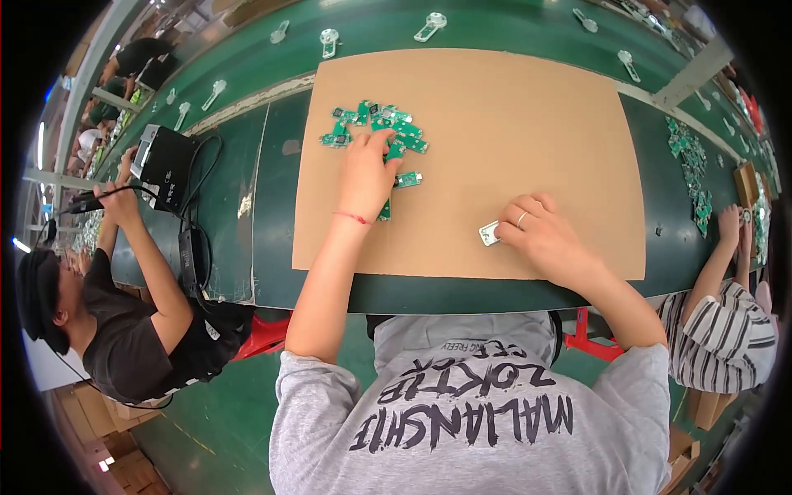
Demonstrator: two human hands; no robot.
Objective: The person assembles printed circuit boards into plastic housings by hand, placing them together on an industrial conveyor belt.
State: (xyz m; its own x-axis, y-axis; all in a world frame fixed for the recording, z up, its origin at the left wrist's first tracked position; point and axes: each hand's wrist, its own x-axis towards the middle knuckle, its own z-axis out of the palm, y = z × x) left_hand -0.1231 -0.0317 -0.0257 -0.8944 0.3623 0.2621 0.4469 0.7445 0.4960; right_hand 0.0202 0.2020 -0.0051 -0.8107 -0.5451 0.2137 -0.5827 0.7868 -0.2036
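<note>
My left hand (367, 173), with a red string at the wrist, reaches into a loose pile of small green circuit boards (404, 128) on the left part of a cardboard sheet (511, 132). Its thumb and index finger close around a green circuit board (395, 152) at the pile's near side; the other fingertips are partly hidden. Nearer to me and to the right, my right hand (540, 239), wearing a ring, grips a small white plastic casing (489, 234) at the sheet's surface. The casing's right end is covered by my fingers.
Beyond the sheet runs a green conveyor belt (511, 29) carrying white round-headed parts (431, 27). A black box with cables (169, 169) stands left, beside a co-worker (124, 305). More green boards (691, 169) lie right, near another co-worker in stripes (726, 338). A metal post (693, 73) rises at the right.
</note>
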